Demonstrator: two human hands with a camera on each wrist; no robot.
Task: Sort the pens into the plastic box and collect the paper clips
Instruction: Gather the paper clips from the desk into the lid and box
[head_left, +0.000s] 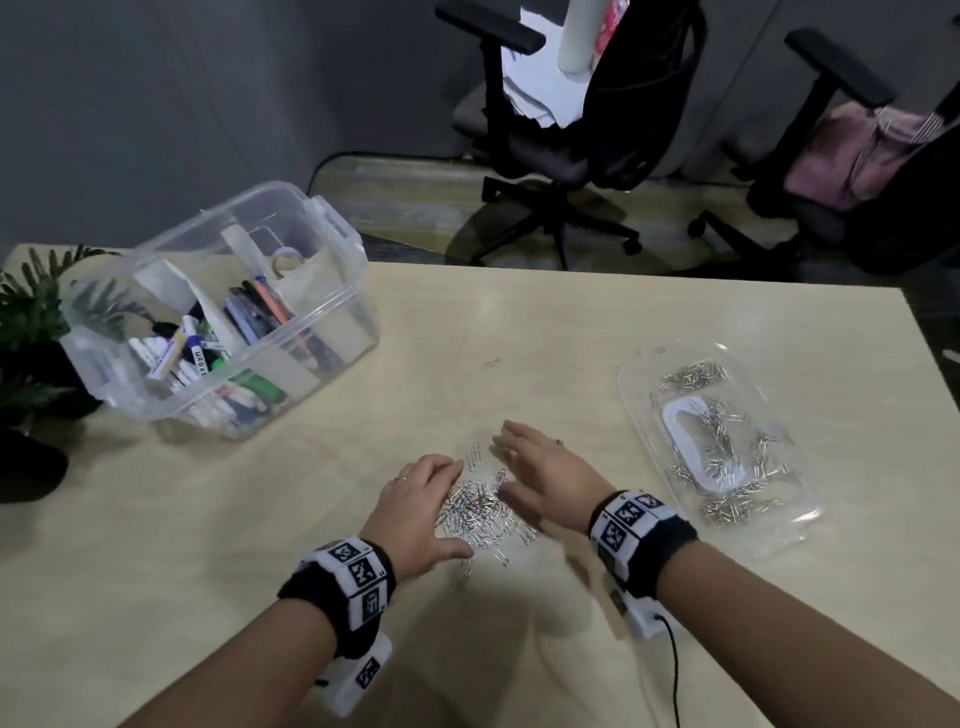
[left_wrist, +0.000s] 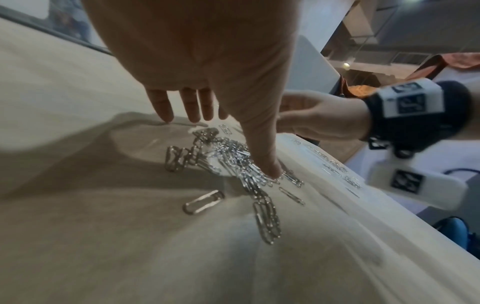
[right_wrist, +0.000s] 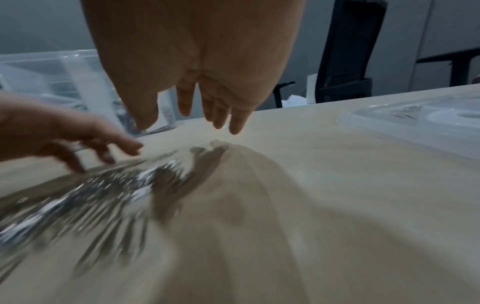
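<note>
Our left hand (head_left: 423, 512) and right hand (head_left: 545, 475), flat and apart, flank the clips (head_left: 480, 506); we sweep inward slowly, keeping strays together.

The right wrist view smears the paper clips (right_wrist: 85, 197) into streaks.

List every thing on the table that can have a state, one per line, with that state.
plastic box: open, no lid on, pens inside.
pens: in the plastic box, leaning.
paper clip pile: loose on the table, between both hands.
stray paper clip: alone, apart from the pile.
clear lid: lying flat, paper clips in it.
left hand: open, thumb on the pile.
right hand: open, beside the pile.
</note>
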